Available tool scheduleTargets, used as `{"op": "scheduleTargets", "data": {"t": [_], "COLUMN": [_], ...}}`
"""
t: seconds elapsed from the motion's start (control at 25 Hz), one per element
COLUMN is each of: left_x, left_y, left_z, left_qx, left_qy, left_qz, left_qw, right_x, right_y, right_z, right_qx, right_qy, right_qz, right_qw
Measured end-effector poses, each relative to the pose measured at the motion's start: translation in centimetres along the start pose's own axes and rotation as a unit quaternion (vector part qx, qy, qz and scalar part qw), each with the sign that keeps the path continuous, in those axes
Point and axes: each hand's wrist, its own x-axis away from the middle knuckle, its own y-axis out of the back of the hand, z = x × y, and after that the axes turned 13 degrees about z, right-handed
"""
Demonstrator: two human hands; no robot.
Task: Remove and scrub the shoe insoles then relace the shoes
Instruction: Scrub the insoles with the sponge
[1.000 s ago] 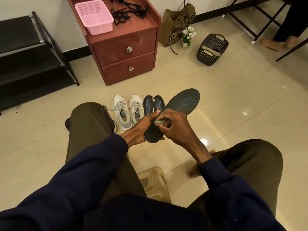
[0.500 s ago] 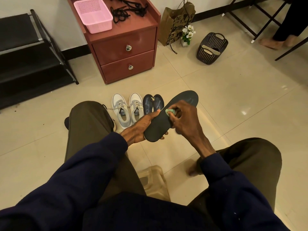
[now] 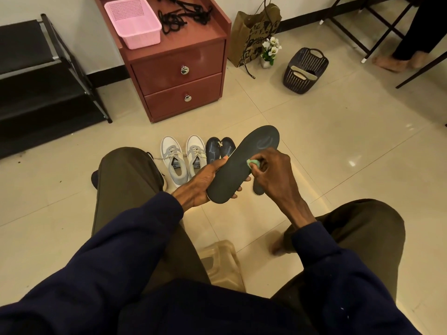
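Note:
My left hand [image 3: 202, 182] grips the heel end of a dark grey insole [image 3: 238, 169], which slants up to the right above the floor. My right hand [image 3: 275, 172] pinches a small green scrub pad [image 3: 252, 163] against the insole's middle. Under the right hand, part of a second dark insole [image 3: 258, 189] shows. On the floor behind stand a pair of white and grey sneakers [image 3: 182, 158] with loose laces, and a pair of dark blue shoes [image 3: 219, 149]. Black laces [image 3: 183, 16] lie on the red cabinet.
A red two-drawer cabinet [image 3: 179, 76] carries a pink basket [image 3: 134, 21]. A black shoe rack [image 3: 36, 76] stands at left. A dark basket [image 3: 304, 70] holding pale insoles, a paper bag [image 3: 251, 32] and a flower pot [image 3: 269, 50] sit on the floor. Another person's feet [image 3: 391, 62] are at the far right.
My right hand with the green pad has slid up along the insole from near the heel toward its middle. The left hand keeps holding the insole in the same place.

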Motion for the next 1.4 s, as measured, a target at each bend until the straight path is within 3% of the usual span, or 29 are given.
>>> {"op": "scheduleTargets", "data": {"t": [0.08, 0.32, 0.4, 0.52, 0.6, 0.76, 0.8, 1.0, 1.08, 1.2, 1.24, 1.4], "left_x": [0.0, -0.2, -0.3, -0.2, -0.1, 0.3, 0.3, 0.1, 0.1, 0.2, 0.2, 0.1], "left_y": [0.1, 0.8, 0.6, 0.3, 0.3, -0.2, -0.1, 0.0, 0.0, 0.2, 0.2, -0.1], "left_z": [0.0, 0.0, 0.3, 0.3, 0.2, 0.1, 0.1, 0.3, 0.3, 0.2, 0.2, 0.2], "left_qx": [0.012, 0.035, 0.028, 0.017, 0.028, -0.003, -0.008, -0.004, 0.013, 0.0, 0.0, 0.0], "left_qy": [-0.002, 0.002, 0.008, 0.021, 0.019, -0.011, -0.014, 0.009, 0.01, -0.007, -0.009, 0.007], "left_qz": [-0.006, -0.004, -0.003, 0.016, 0.009, -0.045, -0.053, 0.007, -0.006, -0.041, -0.046, -0.018], "left_qw": [1.0, 0.999, 1.0, 1.0, 0.999, 0.999, 0.998, 1.0, 1.0, 0.999, 0.999, 1.0], "right_x": [0.3, 1.0, 0.7, -0.1, 0.1, 1.5, 1.4, 0.0, 0.5, 1.5, 1.3, -0.1], "right_y": [-0.4, -0.7, -0.8, -0.1, 0.1, -1.1, -1.2, -0.1, -0.3, -1.0, -1.2, -0.1], "right_z": [0.1, 2.0, 1.6, 0.2, -0.1, 2.4, 2.6, -0.3, 0.5, 2.9, 3.0, 0.5], "right_qx": [-0.007, -0.044, -0.026, 0.01, 0.003, -0.062, -0.058, 0.003, -0.034, -0.065, -0.052, 0.007], "right_qy": [0.024, 0.115, 0.098, 0.011, 0.006, 0.09, 0.092, -0.01, 0.025, 0.082, 0.083, -0.018], "right_qz": [0.02, 0.178, 0.137, 0.013, -0.006, 0.189, 0.197, -0.007, 0.043, 0.214, 0.211, 0.039], "right_qw": [0.999, 0.976, 0.985, 1.0, 1.0, 0.976, 0.974, 1.0, 0.998, 0.971, 0.973, 0.999]}}
